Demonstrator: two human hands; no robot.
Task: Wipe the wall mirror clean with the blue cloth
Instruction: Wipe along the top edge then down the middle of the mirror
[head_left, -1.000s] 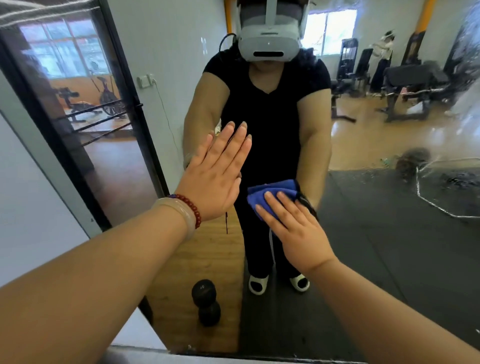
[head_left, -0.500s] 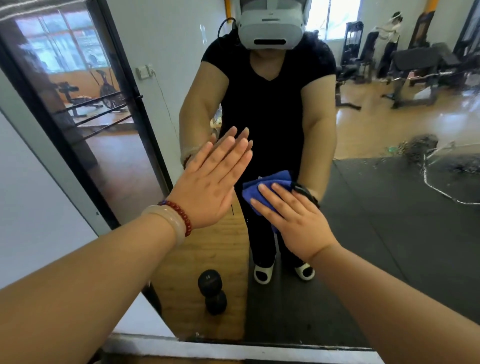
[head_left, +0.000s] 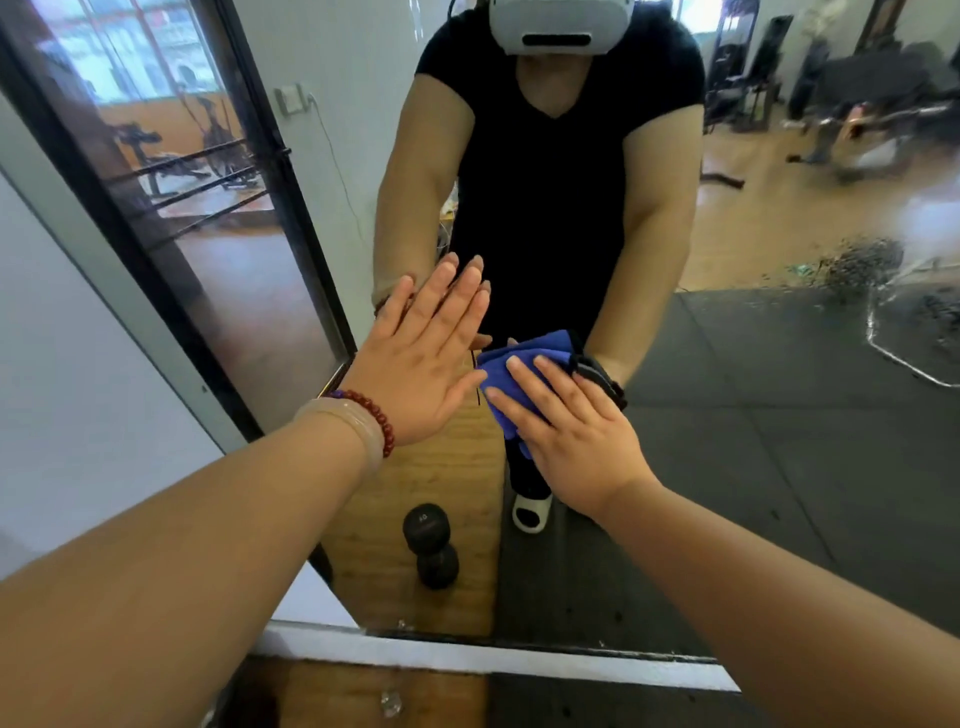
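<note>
Wall mirror (head_left: 779, 467) straight ahead, w/ bare wall (head_left: 78, 364) along its left edge & a ledge (head_left: 467, 657) under its bottom edge. Left hand (head_left: 421, 364) lies flat on the glass, fingers (head_left: 457, 296) pointing up; two bracelets (head_left: 363, 421) sit on its wrist. Right hand (head_left: 576, 441) is just beside it, to the right & a bit lower, flat on the cloth (head_left: 524, 353), which is btwn palm & glass. Cloth sticks out above & left of that hand, near the left thumb. Below both hands, in the reflection, a dumbbell (head_left: 430, 545) on the floor.

soft blue cloth (head_left: 524, 358) (matt) on glossy mirror glass (head_left: 779, 415)
</note>
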